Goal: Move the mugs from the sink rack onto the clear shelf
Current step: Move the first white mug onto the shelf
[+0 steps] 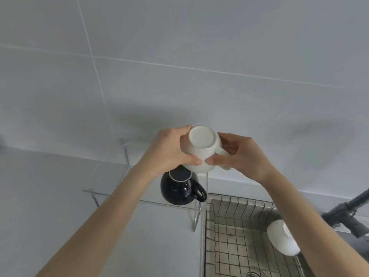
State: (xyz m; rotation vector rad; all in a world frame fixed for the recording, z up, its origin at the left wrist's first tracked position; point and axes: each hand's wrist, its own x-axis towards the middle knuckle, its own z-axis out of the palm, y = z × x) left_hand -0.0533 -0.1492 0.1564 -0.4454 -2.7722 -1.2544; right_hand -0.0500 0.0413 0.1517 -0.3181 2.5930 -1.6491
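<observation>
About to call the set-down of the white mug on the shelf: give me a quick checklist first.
1. Grip: left hand and right hand both on the white mug: ok.
2. Orientation: base faces the camera, mug inverted: ok if it should match the black mug, also upside down.
3. Free space on the clear shelf left of the black mug: ok.
4. Clearance from the black mug: cannot tell, they overlap in view.
5. Sink rack emptied: not ok, another white mug remains.
</observation>
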